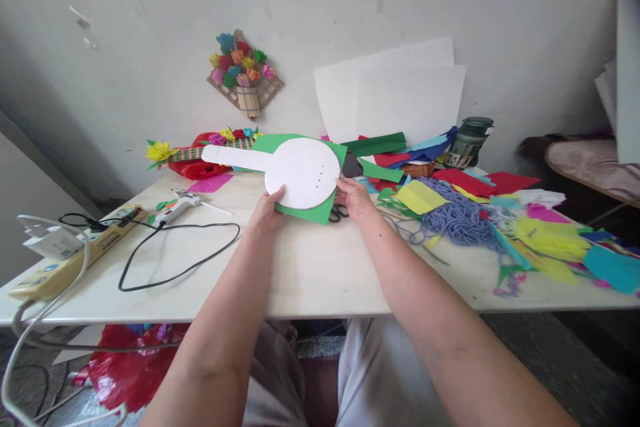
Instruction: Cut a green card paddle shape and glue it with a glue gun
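Observation:
Both my hands hold a white banjo-shaped cutout (300, 177) together with a green sheet (315, 215) behind it, raised a little over the table. The cutout has a round body with a few small dark holes and a long neck pointing left. My left hand (269, 208) grips the lower left edge, thumb on the front. At the right edge my right hand (354, 197) pinches the two layers; its other fingers are partly hidden behind. Black-handled scissors (339, 213) lie just beside my right hand, partly covered.
On the left of the white table (310, 280) are a power strip (90, 257), a hot glue gun (176, 205) and a looping black cord (173, 228). To the right spread purple yarn (457, 217), coloured paper scraps (555, 240) and a dark jar (469, 141). White boards (410, 103) lean on the wall.

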Motion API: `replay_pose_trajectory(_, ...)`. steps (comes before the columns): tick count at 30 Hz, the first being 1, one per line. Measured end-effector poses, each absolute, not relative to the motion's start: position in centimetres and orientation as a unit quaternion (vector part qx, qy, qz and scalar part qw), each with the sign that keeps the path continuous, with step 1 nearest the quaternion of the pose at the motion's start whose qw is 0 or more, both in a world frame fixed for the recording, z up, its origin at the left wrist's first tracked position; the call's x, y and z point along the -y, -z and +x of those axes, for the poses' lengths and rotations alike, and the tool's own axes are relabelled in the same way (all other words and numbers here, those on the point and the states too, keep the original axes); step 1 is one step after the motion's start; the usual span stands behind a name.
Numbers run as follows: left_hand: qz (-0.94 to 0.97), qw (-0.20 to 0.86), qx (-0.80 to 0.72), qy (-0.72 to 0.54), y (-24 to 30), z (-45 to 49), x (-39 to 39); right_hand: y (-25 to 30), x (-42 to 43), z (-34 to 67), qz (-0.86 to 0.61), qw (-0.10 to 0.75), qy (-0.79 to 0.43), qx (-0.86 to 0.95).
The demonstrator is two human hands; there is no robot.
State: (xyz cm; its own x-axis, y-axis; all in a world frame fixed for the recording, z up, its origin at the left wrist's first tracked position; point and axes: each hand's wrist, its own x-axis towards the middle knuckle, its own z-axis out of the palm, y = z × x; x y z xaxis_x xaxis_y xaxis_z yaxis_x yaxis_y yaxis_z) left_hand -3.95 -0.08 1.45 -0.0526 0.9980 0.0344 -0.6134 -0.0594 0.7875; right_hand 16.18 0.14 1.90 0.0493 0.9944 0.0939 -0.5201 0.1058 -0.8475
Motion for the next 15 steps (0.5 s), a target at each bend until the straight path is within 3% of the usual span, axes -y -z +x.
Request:
replay_pose_trajectory(8,0.354,0.630,-0.333,-0.606,-1.4,-4.4,0.2,-2.1,-0.5,17.6,-0.340,0.646,-0.583,0.356)
replay_pose_trajectory(15,0.284,0.641,-0.312,-0.641,-1.7,-4.2,0.3,-2.3,-0.1,16.7,-0.355,0.649,-0.585,0.332)
